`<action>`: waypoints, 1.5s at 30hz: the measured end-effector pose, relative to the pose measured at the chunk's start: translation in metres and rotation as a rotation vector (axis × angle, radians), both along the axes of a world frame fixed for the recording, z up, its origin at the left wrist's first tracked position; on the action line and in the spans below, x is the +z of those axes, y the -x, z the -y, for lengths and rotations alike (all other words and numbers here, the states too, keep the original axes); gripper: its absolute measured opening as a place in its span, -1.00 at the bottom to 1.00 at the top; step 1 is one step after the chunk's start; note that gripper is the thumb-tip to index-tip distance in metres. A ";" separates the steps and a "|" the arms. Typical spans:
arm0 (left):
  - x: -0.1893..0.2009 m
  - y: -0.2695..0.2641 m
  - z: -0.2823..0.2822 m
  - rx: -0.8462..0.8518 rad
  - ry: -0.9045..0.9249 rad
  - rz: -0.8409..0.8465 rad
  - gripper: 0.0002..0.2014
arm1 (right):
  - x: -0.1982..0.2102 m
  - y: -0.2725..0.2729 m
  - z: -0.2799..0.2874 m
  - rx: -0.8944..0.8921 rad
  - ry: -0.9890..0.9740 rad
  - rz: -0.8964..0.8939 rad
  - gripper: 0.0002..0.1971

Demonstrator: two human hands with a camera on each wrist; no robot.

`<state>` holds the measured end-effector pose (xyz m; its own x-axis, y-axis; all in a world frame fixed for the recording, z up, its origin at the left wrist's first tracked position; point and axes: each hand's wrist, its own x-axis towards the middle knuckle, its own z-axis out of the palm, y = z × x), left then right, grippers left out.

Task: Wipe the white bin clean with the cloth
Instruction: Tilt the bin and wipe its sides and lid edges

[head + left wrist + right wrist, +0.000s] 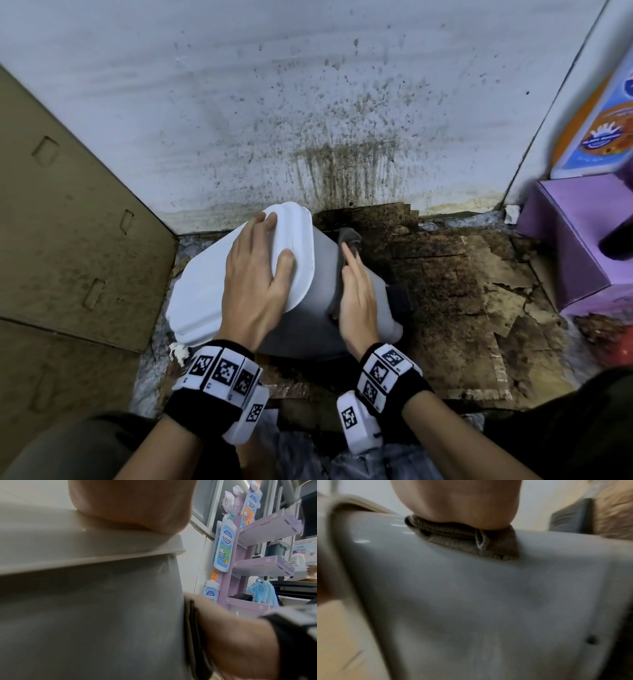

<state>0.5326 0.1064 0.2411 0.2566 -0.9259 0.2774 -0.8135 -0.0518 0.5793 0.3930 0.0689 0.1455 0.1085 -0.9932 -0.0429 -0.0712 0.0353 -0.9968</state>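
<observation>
The white bin (pixel 202 284) stands tilted on the dirty floor, its lid facing me and its grey-shaded side (pixel 310 308) turned right. My left hand (pixel 255 274) lies flat on the lid with fingers spread, holding the bin steady. My right hand (pixel 356 291) presses the dark grey cloth (pixel 347 240) flat against the bin's side with straight fingers. In the right wrist view the cloth (pixel 464 539) is bunched under my palm against the bin wall (pixel 471 601). The left wrist view shows the lid rim (pixel 96 553) under my palm.
A spattered white wall (pixel 308 102) rises behind the bin. Brown cardboard (pixel 68 222) leans at the left. Stained, torn cardboard (pixel 462 291) covers the floor at the right, beside a purple display stand (pixel 575 246) with bottle graphics. A black pedal (pixel 400 296) juts from the bin.
</observation>
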 end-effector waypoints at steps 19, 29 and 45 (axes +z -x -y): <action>-0.001 -0.006 -0.004 -0.023 0.006 -0.036 -0.41 | -0.087 0.054 -0.018 -0.013 -0.013 -0.210 -0.47; -0.002 -0.009 -0.002 0.012 0.016 -0.048 -0.39 | -0.047 0.019 -0.008 -0.048 0.013 -0.201 -0.43; -0.003 -0.001 -0.008 -0.026 -0.001 -0.019 -0.35 | -0.018 0.028 0.029 0.189 -0.027 -0.147 -0.53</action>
<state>0.5333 0.1140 0.2380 0.2379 -0.9324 0.2720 -0.8034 -0.0315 0.5946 0.3645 0.0396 0.1270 0.2826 -0.9542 -0.0983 -0.2233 0.0342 -0.9741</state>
